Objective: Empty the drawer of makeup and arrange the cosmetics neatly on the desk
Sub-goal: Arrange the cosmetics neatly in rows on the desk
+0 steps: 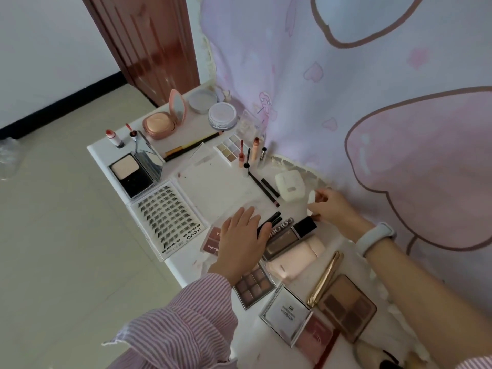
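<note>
Cosmetics cover the white desk (213,187). My left hand (242,235) lies flat with straight fingers on a pink blush palette (211,242) and two black pens (271,219). My right hand (332,206) is near the curtain and pinches a small white item (311,197) between thumb and fingers. Just below it lie a foundation bottle with a black cap (292,234) and a pale pink tube (295,258). A white case (290,186) sits just beyond my right hand. No drawer is in view.
A lash box (170,222), black powder compact (133,171), pink cushion compact (162,123), lipstick (114,138), jars (222,115) and a pale eyeshadow palette (230,147) fill the far side. Near me lie a nine-pan palette (254,284), silver compact (287,312), gold tube (324,279) and brown palette (347,307). A pink curtain (372,102) hangs on the right.
</note>
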The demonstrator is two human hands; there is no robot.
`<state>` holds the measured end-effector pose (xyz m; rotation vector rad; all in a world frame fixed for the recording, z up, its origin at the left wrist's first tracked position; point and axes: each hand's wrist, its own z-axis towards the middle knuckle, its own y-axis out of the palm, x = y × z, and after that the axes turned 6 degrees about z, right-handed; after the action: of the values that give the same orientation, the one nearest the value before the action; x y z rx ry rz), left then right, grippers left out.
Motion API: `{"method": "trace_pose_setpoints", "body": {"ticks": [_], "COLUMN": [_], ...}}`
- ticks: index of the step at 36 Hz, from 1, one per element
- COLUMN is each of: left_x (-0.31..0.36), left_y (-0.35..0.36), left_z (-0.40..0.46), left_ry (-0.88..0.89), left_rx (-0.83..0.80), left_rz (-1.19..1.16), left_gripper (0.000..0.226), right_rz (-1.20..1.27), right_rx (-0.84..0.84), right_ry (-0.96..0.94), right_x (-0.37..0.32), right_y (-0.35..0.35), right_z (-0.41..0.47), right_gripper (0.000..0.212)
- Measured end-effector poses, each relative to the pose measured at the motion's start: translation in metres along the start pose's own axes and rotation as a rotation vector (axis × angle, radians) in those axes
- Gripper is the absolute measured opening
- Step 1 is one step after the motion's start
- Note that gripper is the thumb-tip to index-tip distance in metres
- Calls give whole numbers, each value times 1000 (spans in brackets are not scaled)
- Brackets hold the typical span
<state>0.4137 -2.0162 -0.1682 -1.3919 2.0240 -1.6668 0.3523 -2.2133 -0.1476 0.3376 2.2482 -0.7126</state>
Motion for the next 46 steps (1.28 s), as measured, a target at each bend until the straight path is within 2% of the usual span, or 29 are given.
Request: {"method": "trace_pose_setpoints", "body": {"ticks": [3,8,13,20,24,27,29,31,33,36,40,46], "left_x": [2,2,2,3,4,0,-3,-7,-13,-21,-29,-30], "left_y": [-1,-2,-1,0,1,4,8,10,13,13,14,11], "left_z": [0,-1,-3,-7,-12,-20,-27,-34,-40,-46,-50,-50], "left_ry": [-12,-4,4,23,9,26,24,1,-25,-70,-113,-86], "left_rx": [-5,-27,-53,-16,149,388,449,453,467,472,457,400], "left_rz": [-25,9,16,-11,18,9,14,2,-5,-8,-44,-31], "left_gripper": [51,51,51,44,35,22,25,21,18,27,25,21], "right_rz": [-77,-153,-42,-96,-378,-579,-686,-832,-959,-1120,-1216,-1349], "right_rx": [75,217,289,308,274,304,225,66,-88,-249,-356,-404], "right_ry": [-43,-124,-74,-96,-174,-351,-520,-637,-654,-672,-740,-878], "right_x": [6,10,11,9,6,3,1,-5,-11,-19,-28,-27], "right_y": [0,6,14,16,17,21,27,36,45,54,59,58], "right_z": [-1,-1,-4,-15,-26,-36,-38,-34,-28,-15,-5,-4], "right_gripper": [31,18,24,18,40,35,31,30,30,27,19,12]}}
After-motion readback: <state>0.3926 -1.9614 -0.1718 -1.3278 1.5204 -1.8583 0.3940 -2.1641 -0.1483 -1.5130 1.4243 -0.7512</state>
